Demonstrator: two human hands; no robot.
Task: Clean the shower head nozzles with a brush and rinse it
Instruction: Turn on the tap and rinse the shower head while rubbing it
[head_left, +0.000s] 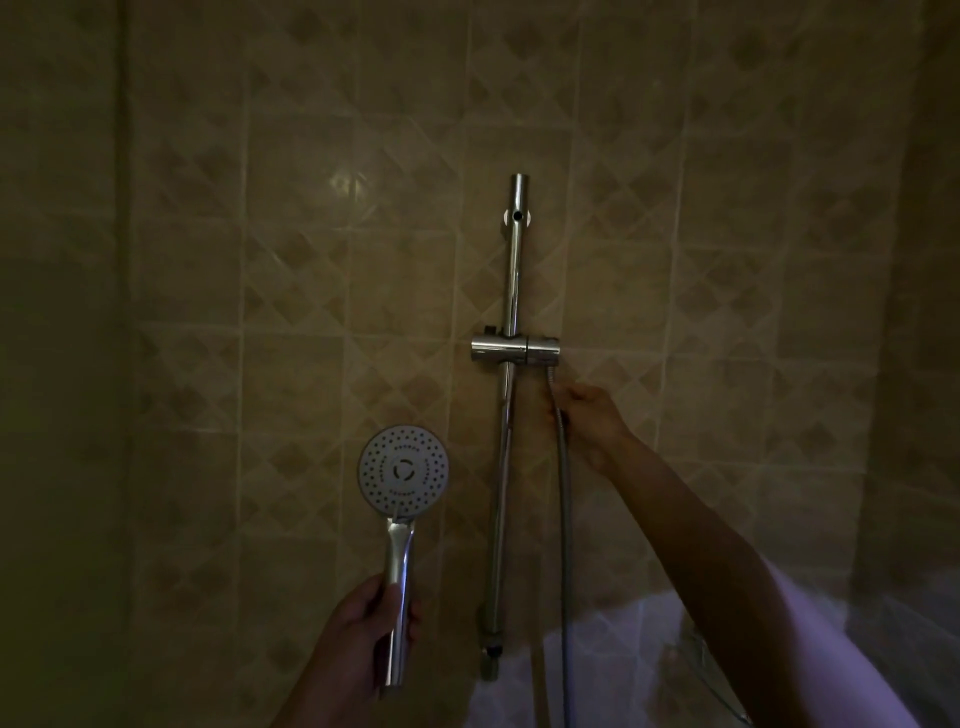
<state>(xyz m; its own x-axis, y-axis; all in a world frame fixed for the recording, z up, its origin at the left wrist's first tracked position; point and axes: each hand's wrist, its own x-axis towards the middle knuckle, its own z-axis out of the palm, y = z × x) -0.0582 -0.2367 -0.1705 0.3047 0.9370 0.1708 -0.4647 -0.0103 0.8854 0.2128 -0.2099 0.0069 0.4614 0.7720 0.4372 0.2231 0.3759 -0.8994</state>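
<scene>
Lower centre: my left grip (371, 618) wraps the handle of the shower head (403, 470), nozzles facing me; centre right, my right grip (589, 415) holds the hose (566, 519) beside the rail (506, 415).

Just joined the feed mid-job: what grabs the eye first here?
The round white shower head, nozzle face toward the camera, held up lower centre by the left hand gripping its chrome handle. Right of it, a chrome slide rail runs up the dim tiled wall, its holder empty. The right hand grips the hose just below that holder.
</scene>
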